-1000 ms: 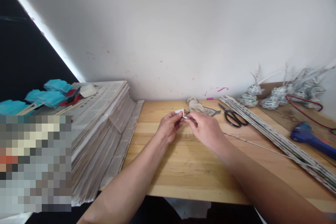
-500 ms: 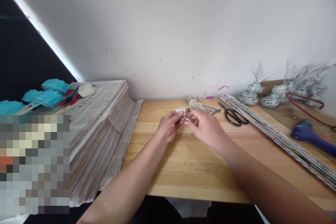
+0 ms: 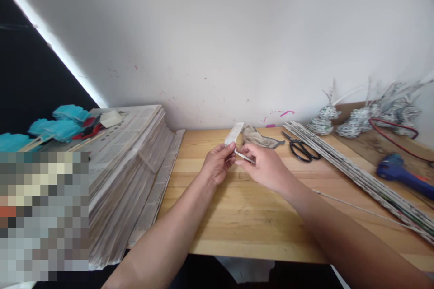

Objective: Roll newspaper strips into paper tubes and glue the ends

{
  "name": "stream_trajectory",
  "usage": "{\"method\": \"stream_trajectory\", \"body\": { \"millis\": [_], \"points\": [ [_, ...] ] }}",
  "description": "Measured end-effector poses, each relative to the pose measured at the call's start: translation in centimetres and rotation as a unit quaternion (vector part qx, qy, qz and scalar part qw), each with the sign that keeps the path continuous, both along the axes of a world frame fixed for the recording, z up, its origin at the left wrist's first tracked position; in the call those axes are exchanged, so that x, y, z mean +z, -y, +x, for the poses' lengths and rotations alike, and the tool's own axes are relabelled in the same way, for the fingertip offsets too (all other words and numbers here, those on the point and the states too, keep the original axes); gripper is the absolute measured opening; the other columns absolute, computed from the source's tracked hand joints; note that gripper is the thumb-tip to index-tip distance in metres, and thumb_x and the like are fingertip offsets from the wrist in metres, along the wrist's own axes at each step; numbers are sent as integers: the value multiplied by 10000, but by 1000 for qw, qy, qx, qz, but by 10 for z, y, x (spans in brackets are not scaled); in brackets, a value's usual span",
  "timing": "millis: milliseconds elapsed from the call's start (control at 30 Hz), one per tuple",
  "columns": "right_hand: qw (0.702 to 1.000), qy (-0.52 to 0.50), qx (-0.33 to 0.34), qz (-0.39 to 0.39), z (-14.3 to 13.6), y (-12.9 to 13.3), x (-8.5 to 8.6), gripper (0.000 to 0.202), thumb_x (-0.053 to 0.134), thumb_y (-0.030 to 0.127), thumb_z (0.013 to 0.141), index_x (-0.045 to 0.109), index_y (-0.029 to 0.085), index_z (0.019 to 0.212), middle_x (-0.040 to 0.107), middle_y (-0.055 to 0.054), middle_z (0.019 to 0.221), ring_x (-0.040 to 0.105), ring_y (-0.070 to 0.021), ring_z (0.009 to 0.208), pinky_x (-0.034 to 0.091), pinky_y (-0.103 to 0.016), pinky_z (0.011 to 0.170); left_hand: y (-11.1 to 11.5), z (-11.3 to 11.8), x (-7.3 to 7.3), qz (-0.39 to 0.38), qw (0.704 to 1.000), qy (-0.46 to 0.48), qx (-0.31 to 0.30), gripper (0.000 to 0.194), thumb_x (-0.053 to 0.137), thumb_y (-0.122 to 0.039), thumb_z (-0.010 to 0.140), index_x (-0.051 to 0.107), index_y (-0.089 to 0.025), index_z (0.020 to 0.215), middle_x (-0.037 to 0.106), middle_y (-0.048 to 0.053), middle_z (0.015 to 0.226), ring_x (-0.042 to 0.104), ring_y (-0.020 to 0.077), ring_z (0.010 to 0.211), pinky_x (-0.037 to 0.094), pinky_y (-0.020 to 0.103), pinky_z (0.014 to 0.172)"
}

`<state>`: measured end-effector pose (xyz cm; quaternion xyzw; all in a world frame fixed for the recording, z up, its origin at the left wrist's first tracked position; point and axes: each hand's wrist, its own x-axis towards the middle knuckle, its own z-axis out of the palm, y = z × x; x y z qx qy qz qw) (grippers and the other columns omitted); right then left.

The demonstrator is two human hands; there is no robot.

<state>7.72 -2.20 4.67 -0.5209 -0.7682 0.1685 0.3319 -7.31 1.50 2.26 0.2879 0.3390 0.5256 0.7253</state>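
**Partway through handling a loose-ended paper strip, both hands at close work**

Seems underway rather than finished, judging by the open end. At the left, holds a flat, pale newsprint strip (image 3: 234,132) in the left hand (image 3: 217,162), thumb and fingers clamped together on its lower part. Looks folded or gathered there, probably the part done; above, runs out flat and free, apparently unworked. Beside it, grips a thin, whitish paper stick (image 3: 247,158) in the right hand (image 3: 266,162), with thumb and forefinger closed on either side. Comes close to the strip at the near end; impossible to tell whether joined or merely touching. Equally impossible to measure the remaining work from this.

As for looks, stands tilted up and away from the left fingertips, narrow, straight-edged, whitish with faint grey print, raised above the light-brown wooden table (image 3: 237,207). Shows a crumpled, whiter patch by the left thumb. Has a crumpled beige cloth (image 3: 252,137) just behind, to the right, then a pair of black-handled scissors (image 3: 301,151), well apart from the fingers.
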Motion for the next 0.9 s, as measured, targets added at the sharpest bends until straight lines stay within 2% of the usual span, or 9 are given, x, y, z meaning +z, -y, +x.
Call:
{"method": "stream_trajectory", "body": {
  "millis": [100, 200, 367, 400, 500, 600, 733, 800, 900],
  "points": [
    [998, 40, -13, 38, 0, 2, 2, 132, 507, 289, 888, 571, 204, 810, 644, -4, 704, 526, -123, 573, 302, -252, 544, 0, 0, 0, 0, 1000, 1, 8, 250, 810, -230, 637, 634, -104, 762, 646, 5, 709, 577, 44, 562, 485, 119, 500],
    [998, 55, -18, 29, 0, 2, 2, 203, 454, 277, 910, 563, 197, 758, 618, -4, 644, 509, -118, 534, 288, -254, 529, 0, 0, 1, -2, 1000, 16, 6, 215, 787, -204, 669, 641, -97, 785, 669, 29, 759, 616, 61, 615, 510, 125, 540],
    [991, -31, 29, -131, 1, 0, 0, 251, 350, 277, 939, 570, 205, 841, 626, 14, 627, 540, -101, 467, 323, -232, 493, 0, 1, 2, 3, 999, 33, -5, 108, 718, -152, 743, 635, -84, 759, 668, 45, 740, 646, 82, 667, 536, 129, 604],
    [989, -37, 31, -143, 1, 0, 0, 255, 348, 288, 941, 572, 205, 853, 625, 15, 625, 538, -100, 462, 321, -230, 486, 1, 1, 2, 2, 999, 34, -3, 94, 706, -141, 752, 632, -83, 755, 665, 44, 733, 648, 85, 667, 539, 133, 611],
    [997, 10, 9, -71, 0, 1, 0, 202, 469, 353, 901, 583, 202, 829, 624, 8, 640, 528, -110, 506, 297, -237, 494, 1, 2, 2, -5, 999, 41, 11, 71, 690, -115, 762, 628, -85, 743, 663, 41, 723, 653, 87, 661, 552, 150, 646],
    [997, 71, -18, 17, -1, 2, 0, 172, 509, 325, 886, 590, 195, 809, 642, -10, 678, 513, -118, 542, 289, -250, 525, 1, 3, 2, -2, 999, 49, 23, 51, 680, -95, 765, 636, -80, 745, 661, 38, 719, 658, 90, 669, 560, 168, 692],
    [995, 97, -8, 34, 0, 1, -1, 211, 436, 262, 915, 613, 196, 821, 668, -37, 723, 567, -146, 621, 322, -262, 577, 1, 3, 3, 1, 999, 42, 24, 38, 671, -98, 773, 649, -70, 758, 656, 41, 703, 666, 102, 675, 563, 171, 685],
    [998, 64, 6, -14, 0, 0, -1, 233, 413, 265, 920, 619, 202, 830, 667, -34, 720, 590, -148, 632, 349, -258, 588, 1, 2, 4, -2, 999, 38, 27, 47, 672, -106, 774, 646, -73, 751, 659, 47, 708, 675, 115, 690, 561, 164, 659],
    [982, -39, 31, -181, 1, -2, 2, 289, 362, 311, 935, 590, 195, 802, 611, -9, 623, 577, -129, 528, 383, -244, 537, 0, 1, 4, -9, 999, 39, 30, 35, 664, -97, 777, 643, -79, 757, 668, 54, 739, 684, 127, 719, 558, 155, 641]
  ]
}}
